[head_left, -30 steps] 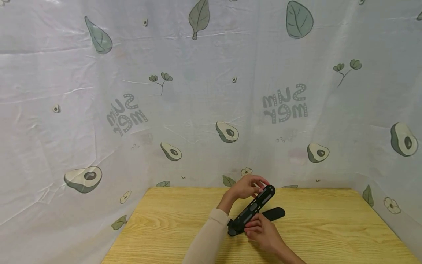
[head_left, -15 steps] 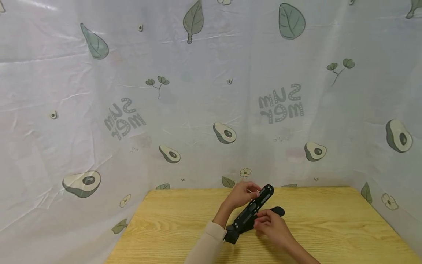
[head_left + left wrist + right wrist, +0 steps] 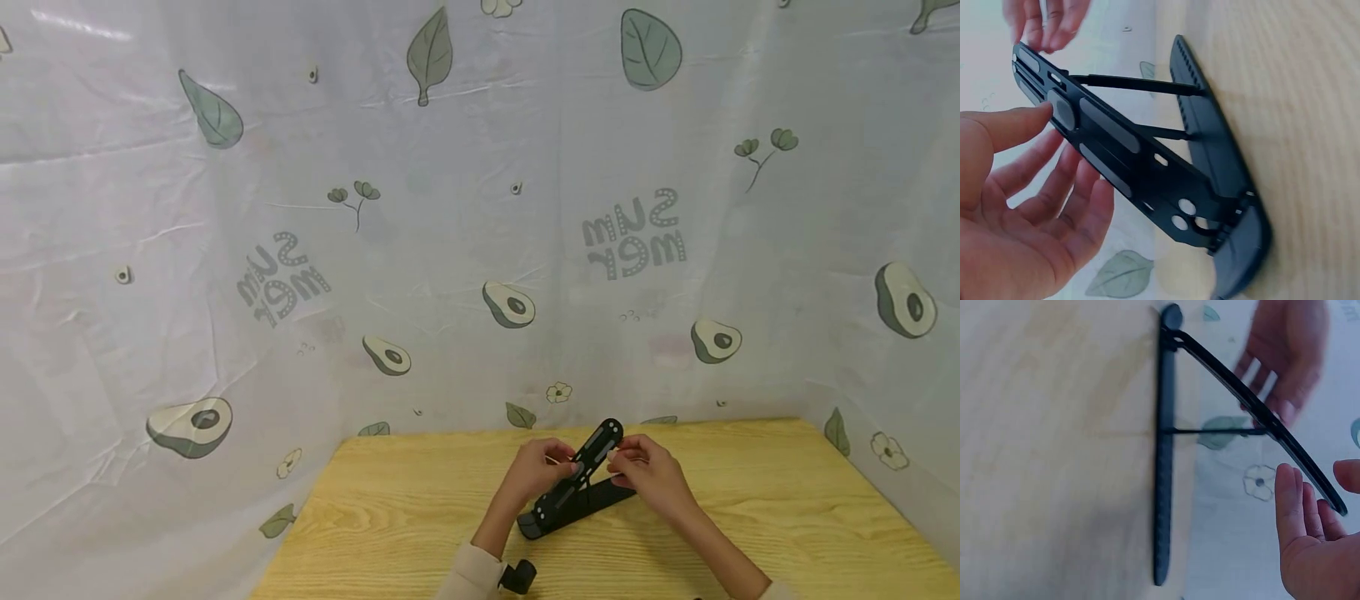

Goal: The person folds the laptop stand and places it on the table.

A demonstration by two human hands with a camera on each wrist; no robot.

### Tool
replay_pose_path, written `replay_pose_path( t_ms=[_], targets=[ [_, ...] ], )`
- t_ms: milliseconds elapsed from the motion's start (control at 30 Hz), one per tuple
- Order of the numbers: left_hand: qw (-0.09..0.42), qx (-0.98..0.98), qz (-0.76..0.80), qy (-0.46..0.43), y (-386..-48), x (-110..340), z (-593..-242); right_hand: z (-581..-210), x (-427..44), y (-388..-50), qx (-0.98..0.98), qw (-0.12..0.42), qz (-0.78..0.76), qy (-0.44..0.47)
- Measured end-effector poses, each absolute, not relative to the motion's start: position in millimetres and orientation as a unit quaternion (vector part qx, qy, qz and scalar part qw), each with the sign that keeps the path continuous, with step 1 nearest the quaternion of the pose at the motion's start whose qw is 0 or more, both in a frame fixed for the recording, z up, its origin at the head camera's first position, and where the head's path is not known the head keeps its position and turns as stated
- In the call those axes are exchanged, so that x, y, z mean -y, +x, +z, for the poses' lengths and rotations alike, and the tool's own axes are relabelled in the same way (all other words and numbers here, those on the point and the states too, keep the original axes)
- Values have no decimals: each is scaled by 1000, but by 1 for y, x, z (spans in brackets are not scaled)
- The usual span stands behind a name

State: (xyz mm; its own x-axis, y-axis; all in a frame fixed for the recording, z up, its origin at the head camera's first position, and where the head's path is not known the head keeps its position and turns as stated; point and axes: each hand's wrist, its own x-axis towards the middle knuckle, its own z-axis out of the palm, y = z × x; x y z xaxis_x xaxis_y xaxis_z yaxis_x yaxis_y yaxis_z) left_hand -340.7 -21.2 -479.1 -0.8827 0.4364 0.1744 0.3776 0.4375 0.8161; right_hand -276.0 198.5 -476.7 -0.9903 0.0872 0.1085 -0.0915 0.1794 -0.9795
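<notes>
A black folding laptop stand (image 3: 592, 500) rests on the wooden table, its base bar flat and its padded top plate (image 3: 1110, 137) raised at a slant. Thin struts (image 3: 1141, 83) join the plate to the notched base (image 3: 1219, 144). My left hand (image 3: 536, 471) pinches the plate around its middle, thumb on a round grey pad, fingers underneath. At the plate's raised end is my right hand (image 3: 652, 475); in the right wrist view its fingers (image 3: 1291, 500) lie loosely beside the tip, with the thumb apart. Contact there is hard to tell.
The wooden table (image 3: 750, 500) extends on both sides of the stand. Behind it hangs a pale curtain (image 3: 450, 250) printed with avocados and leaves. A small black device (image 3: 517, 577) sits at my left wrist.
My right hand has moved up and away from the lower part of the stand to the plate's raised end. My left hand has slid down the plate towards its middle.
</notes>
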Motion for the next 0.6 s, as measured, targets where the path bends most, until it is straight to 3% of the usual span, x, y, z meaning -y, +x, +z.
replay_pose_path(
  t_ms=[600],
  targets=[
    [26, -860, 484, 161, -312, 42, -504, -456, -214, -298, 751, 64, 657, 23]
  ],
)
